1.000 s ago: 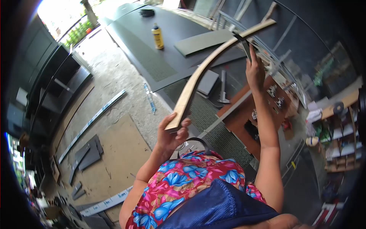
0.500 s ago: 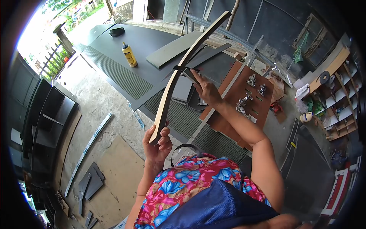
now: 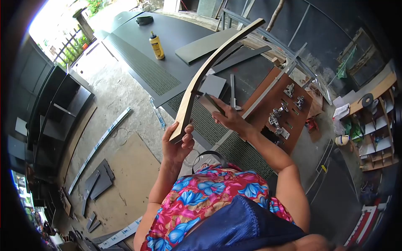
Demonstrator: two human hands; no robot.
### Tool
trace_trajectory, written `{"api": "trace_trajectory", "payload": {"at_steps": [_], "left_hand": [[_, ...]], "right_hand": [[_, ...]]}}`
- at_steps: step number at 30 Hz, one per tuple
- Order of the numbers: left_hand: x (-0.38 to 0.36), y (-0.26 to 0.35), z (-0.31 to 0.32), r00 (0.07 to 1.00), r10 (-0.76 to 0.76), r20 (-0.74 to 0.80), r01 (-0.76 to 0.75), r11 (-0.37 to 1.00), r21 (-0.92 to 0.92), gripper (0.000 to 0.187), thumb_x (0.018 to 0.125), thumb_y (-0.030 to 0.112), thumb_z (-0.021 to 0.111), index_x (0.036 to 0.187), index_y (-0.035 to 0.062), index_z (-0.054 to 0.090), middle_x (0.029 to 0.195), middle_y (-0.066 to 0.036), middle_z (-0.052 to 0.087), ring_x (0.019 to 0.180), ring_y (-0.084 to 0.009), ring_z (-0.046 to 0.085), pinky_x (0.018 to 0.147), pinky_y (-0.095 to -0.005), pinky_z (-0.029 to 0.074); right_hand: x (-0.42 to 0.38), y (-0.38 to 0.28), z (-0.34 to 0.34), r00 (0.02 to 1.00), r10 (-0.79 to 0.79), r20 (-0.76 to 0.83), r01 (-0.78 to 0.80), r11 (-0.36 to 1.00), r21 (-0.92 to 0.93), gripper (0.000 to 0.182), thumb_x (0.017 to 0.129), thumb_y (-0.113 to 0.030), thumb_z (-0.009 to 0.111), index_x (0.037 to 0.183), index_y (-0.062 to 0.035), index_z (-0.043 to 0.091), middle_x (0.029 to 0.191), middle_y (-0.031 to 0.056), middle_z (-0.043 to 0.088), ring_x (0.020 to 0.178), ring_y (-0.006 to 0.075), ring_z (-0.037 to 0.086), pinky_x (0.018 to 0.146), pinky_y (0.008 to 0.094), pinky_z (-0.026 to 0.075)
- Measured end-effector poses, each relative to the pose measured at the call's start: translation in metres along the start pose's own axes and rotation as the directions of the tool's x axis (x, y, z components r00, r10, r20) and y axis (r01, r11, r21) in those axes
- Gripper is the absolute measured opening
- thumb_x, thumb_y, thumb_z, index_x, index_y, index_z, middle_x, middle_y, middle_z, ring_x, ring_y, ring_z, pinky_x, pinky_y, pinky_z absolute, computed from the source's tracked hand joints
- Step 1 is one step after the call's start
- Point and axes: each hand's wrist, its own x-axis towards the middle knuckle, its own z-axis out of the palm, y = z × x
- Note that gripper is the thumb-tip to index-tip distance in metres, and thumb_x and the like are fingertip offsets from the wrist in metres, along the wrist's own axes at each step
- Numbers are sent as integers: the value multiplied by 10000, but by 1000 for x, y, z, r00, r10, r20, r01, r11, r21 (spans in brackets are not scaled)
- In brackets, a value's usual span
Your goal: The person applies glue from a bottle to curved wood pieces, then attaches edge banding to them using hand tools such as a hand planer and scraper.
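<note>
In my left hand [image 3: 179, 144] is the lower end of a long dark board strip [image 3: 186, 109] with a pale, bare wood edge. The strip slants up and away to the right, looking bowed through the wide lens. My right hand [image 3: 231, 120] is closed around a small grey flat block [image 3: 210, 104], fingers and thumb on its sides. The block's far end is close beside the strip's dark face, above my left hand. Beyond them is a worktable [image 3: 167, 31] with dark panels and a ribbed dark surface.
A yellow bottle [image 3: 157, 47] and a black roll [image 3: 144, 20] stand on the table. Metal hinges [image 3: 276, 117] lie on a brown board [image 3: 295, 129] at right. A cluttered shelf [image 3: 379, 146] stands far right. Left, the floor holds a tan sheet [image 3: 130, 175] and dark offcuts [image 3: 100, 178].
My right hand has come down and back along the strip toward my left hand, with the block now more in view. The left hand keeps its hold; the whole view has shifted slightly.
</note>
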Motion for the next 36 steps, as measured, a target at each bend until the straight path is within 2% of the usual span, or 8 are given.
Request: {"api": "trace_trajectory", "payload": {"at_steps": [4,9,15,21,24,28,31,36], "left_hand": [[1,9,-12,1000,2,9,-5,916,401,424,924,316,479,1188,-10,417,872,-148,571,623,-194,591,490,-268,473],[-1,3,-15,995,100,29,-73,471,879,424,903,328,548,1172,34,403,844,-156,592,656,-212,617,550,-316,487],[-12,4,-43,998,70,5,4,-140,990,320,896,297,520,1050,27,446,696,-51,552,620,-155,561,588,-317,464],[-31,3,-71,999,9,-40,39,-475,879,332,894,225,529,1110,-11,442,706,-139,594,640,-283,610,601,-369,466],[-36,-1,-71,1000,-6,0,-3,-483,875,313,878,151,535,1132,28,398,679,-246,549,664,-466,563,573,-496,425],[-47,-1,-78,997,39,-60,71,-565,822,338,878,131,543,1161,27,391,646,-225,557,623,-453,573,544,-493,428],[-52,5,-104,996,85,15,38,-593,804,332,883,138,574,1153,25,416,630,-226,565,603,-440,583,519,-475,434],[-53,8,-135,984,176,32,75,-567,821,273,876,163,624,1056,7,489,631,-233,576,593,-424,599,507,-448,447]], "right_hand": [[-19,-12,-20,984,-116,-137,125,990,61,568,918,-179,574,1434,-82,357,1063,110,630,706,125,599,635,259,520],[-19,-25,-79,932,19,-363,79,965,252,609,903,-186,619,1439,-87,348,787,24,589,632,63,566,533,222,495],[-2,-11,-101,815,-91,-572,48,995,-90,591,936,-272,565,1452,-112,326,871,65,636,626,98,587,538,241,508],[1,-19,-120,840,50,-541,-420,691,-588,520,937,-332,494,1422,-190,371,1008,253,637,917,453,606,772,504,496],[-3,14,-117,864,6,-503,-339,746,-573,453,943,-318,489,1368,-164,462,1066,241,628,969,434,608,795,490,499],[-18,13,-113,878,105,-467,-361,787,-501,431,965,-265,465,1378,-145,448,1120,258,611,1037,415,592,833,479,486],[-9,41,-121,871,109,-480,-403,717,-569,416,969,-265,447,1365,-138,465,974,216,669,848,356,670,727,437,521],[15,100,-141,786,421,-453,-581,754,-308,387,949,-278,436,1279,-98,527,906,197,663,759,312,668,692,428,513]]}}
